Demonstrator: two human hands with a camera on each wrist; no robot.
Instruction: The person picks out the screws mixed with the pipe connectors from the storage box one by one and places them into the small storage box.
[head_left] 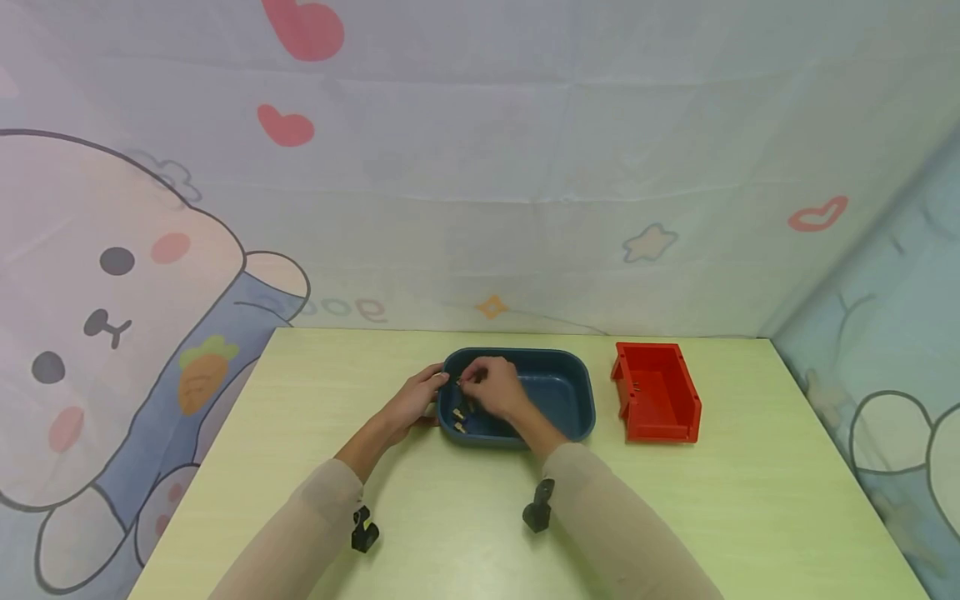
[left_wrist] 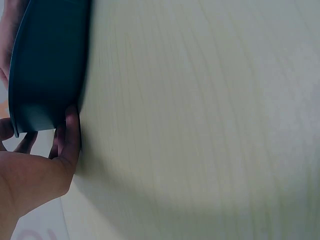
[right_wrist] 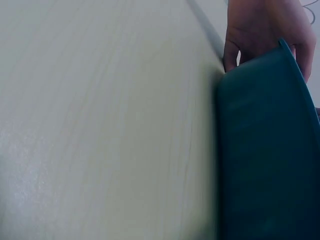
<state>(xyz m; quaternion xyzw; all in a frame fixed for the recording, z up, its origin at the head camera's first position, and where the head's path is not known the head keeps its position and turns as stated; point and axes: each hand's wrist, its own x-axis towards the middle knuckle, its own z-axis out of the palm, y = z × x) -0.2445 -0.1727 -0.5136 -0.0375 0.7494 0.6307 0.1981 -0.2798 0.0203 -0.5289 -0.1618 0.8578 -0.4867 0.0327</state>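
Head: L hand (head_left: 411, 400) grips L end of blue tub (head_left: 557, 396), thumb at rim, fingers round outer wall. R hand (head_left: 495, 387) is inside the tub's L part, thumb + fingertips closed, pinching a tiny brass bit (head_left: 460, 382). More bits (head_left: 460, 413) lie below it on the tub floor, L side. Red box (head_left: 651, 400) sits apart, R of tub, w/ sth. small in it, too small to ID. Backdrop (head_left: 487, 167): faint letters, approx. "oog", rest illegible.

L wrist: L thumb at tub rim, fingers on outside at the corner; R hand partly seen past the rim. Pinkish lettering, bottom L, cut off, unreadable.

R wrist: tub's outer wall, L hand at far end; R grip can't be told here.
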